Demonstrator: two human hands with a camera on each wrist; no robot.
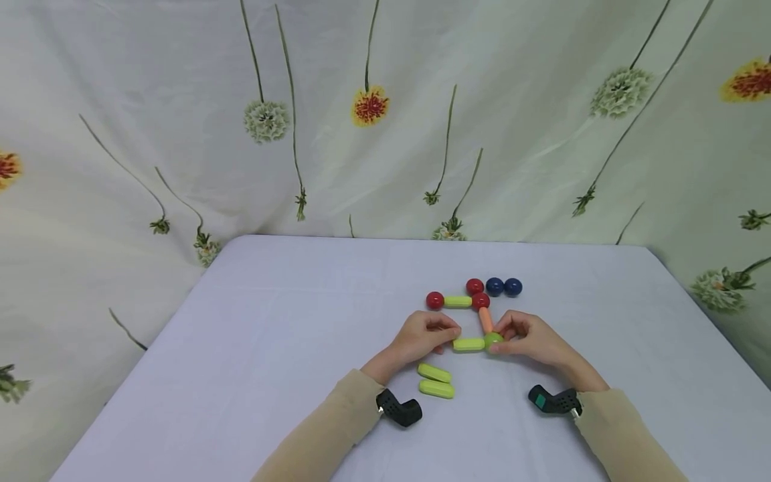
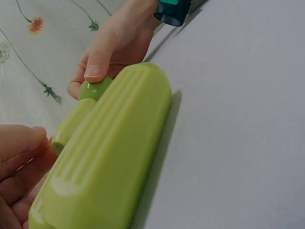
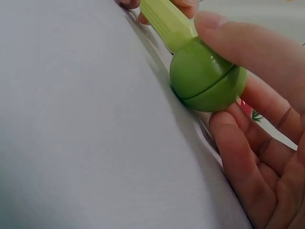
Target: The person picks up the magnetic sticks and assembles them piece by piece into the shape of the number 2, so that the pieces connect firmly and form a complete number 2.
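Directly between hands, lime rod, ball

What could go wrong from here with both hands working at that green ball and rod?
The right hand pinches the green ball, which the orange rod also appears to meet; twisting there might loosen that end.

Two loose yellow-green rods lie near the black device on the left wrist, which could nudge them.

The blue balls sit close to the red ball at the orange rod's far end; shifting that ball might set them rolling.

Head high, facing forward-down; wrists close, sharing green ball
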